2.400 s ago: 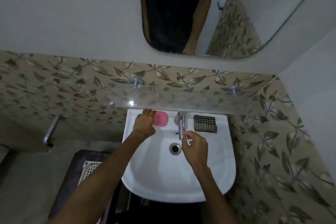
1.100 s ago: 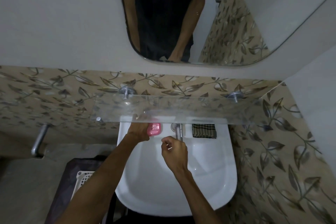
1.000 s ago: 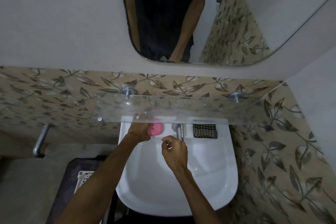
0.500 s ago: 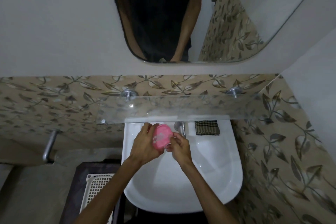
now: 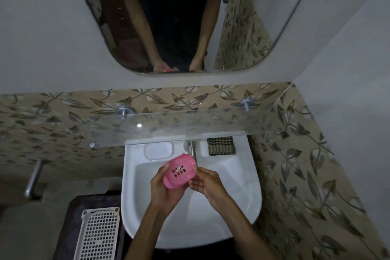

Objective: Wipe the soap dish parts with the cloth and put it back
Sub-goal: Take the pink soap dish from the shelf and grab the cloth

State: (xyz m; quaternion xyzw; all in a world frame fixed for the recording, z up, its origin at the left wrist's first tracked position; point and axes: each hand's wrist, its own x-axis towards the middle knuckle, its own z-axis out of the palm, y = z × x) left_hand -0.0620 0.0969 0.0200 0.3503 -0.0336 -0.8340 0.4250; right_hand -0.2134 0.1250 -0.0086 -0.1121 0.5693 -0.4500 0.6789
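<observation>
Exposing its slotted underside, the soap dish (image 5: 180, 170) was gripped between curled left hand (image 5: 163, 191) and right hand (image 5: 207, 183) fingers, the cloth (image 5: 221, 145) beyond them.

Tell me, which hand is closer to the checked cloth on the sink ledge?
Right. The right hand is below the checked cloth; the left hand, gripping the pink soap dish, is farther left.

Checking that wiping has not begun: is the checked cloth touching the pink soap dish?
Apart. The head view shows the checked cloth lying on the sink's back ledge right of the tap, with bare white basin between it and the hand-held pink soap dish.
</observation>
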